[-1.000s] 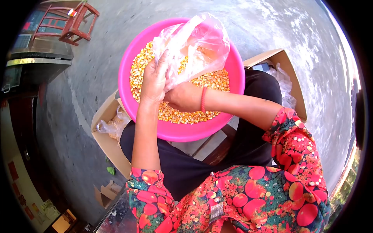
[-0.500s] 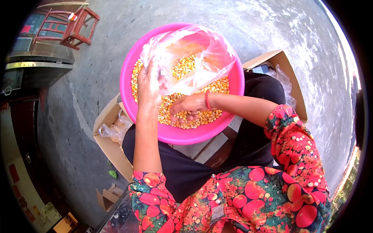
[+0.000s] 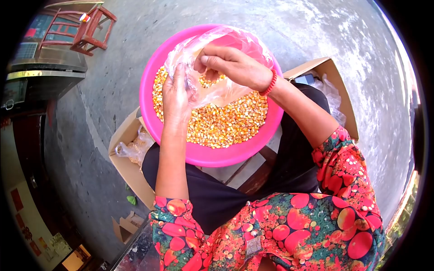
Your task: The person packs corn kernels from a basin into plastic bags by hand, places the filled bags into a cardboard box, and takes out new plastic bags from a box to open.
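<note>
A pink basin (image 3: pixel 205 158) on my lap holds loose yellow-orange corn kernels (image 3: pixel 230 119). My left hand (image 3: pixel 177 92) grips the near-left edge of a clear plastic bag (image 3: pixel 244 40) and keeps its mouth spread wide above the basin. Some kernels show through or inside the bag. Over the bag's mouth is my right hand (image 3: pixel 237 67), wearing a red beaded bracelet, its fingers curled downward and closed. What lies inside those fingers is hidden from view.
Cardboard boxes flank me: the left box (image 3: pixel 131 174) and the right box (image 3: pixel 341 95) both hold plastic bags. A dark phone-like object (image 3: pixel 305 79) rests in the right one. At the far left stand a red wooden chair (image 3: pixel 90 34) and a dark cabinet (image 3: pixel 45 81).
My right hand has lifted out of the kernels and moved up over the bag's mouth. My left hand still holds the bag in about the same place.
</note>
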Tool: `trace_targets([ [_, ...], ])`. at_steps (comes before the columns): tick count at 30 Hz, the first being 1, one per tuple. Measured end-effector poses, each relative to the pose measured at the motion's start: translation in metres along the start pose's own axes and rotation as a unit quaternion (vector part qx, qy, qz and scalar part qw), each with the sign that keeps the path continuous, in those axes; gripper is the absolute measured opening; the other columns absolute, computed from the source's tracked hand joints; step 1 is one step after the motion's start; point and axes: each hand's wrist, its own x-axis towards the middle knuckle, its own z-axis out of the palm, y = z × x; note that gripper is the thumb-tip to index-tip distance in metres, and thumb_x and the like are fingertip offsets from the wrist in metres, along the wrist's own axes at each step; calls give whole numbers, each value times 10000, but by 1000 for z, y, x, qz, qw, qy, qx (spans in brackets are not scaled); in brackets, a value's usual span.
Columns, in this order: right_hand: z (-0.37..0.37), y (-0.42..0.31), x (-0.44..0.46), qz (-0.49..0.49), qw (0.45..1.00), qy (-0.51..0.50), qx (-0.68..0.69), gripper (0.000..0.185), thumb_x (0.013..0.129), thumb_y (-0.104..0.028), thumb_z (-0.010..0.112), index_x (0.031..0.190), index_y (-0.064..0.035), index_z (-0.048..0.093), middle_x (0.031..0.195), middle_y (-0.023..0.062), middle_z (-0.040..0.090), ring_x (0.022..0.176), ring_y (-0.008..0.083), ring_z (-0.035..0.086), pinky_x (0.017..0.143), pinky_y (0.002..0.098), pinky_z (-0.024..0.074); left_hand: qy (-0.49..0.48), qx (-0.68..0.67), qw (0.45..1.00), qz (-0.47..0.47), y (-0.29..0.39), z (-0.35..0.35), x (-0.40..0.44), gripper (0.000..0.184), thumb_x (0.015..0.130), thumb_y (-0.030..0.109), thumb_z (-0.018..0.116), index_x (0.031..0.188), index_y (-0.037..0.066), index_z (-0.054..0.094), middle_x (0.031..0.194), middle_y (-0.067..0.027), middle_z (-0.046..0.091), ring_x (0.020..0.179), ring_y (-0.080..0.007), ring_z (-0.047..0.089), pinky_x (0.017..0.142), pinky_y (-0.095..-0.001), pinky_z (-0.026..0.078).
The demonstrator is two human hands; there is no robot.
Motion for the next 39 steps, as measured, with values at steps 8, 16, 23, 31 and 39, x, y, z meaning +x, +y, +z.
trace_targets([
  [8, 12, -21, -14, -101, 955, -173, -217, 97, 803, -67, 544, 801, 19, 591, 723, 117, 588, 674, 211, 586, 605, 312, 457, 33, -63, 997, -8, 3, 3, 0, 218, 914, 267, 488, 926, 80, 600, 618, 42, 509, 495, -26, 446, 409, -177, 339],
  [16, 69, 77, -51, -110, 829, -204, -509, 182, 784, -186, 543, 891, -46, 591, 878, 136, 597, 758, 316, 604, 657, 413, 491, 7, -36, 999, -5, -2, -2, 2, 183, 911, 240, 497, 933, 88, 597, 681, 33, 555, 542, -26, 497, 439, -170, 392],
  [23, 81, 104, -57, 9, 797, -331, -505, 241, 784, -238, 556, 942, -58, 581, 852, 132, 595, 717, 305, 607, 631, 399, 496, -26, -38, 999, 6, -6, -9, 4, 188, 913, 237, 492, 942, 84, 598, 713, 34, 564, 572, -28, 509, 454, -173, 406],
  [31, 60, 47, -36, 335, 890, -294, 94, 238, 837, -278, 506, 847, -58, 596, 645, 18, 534, 440, 58, 427, 366, 189, 314, 0, -25, 1000, 19, 1, -3, 3, 213, 913, 252, 489, 958, 73, 595, 752, 16, 570, 586, -51, 519, 474, -198, 425],
  [39, 33, -28, -20, 176, 948, -238, 119, 288, 917, -320, 470, 860, -72, 606, 692, -39, 510, 528, -1, 375, 426, 144, 273, 12, 0, 999, 41, 1, -2, 0, 286, 898, 327, 507, 953, 57, 585, 763, -12, 567, 628, -78, 550, 485, -218, 444],
])
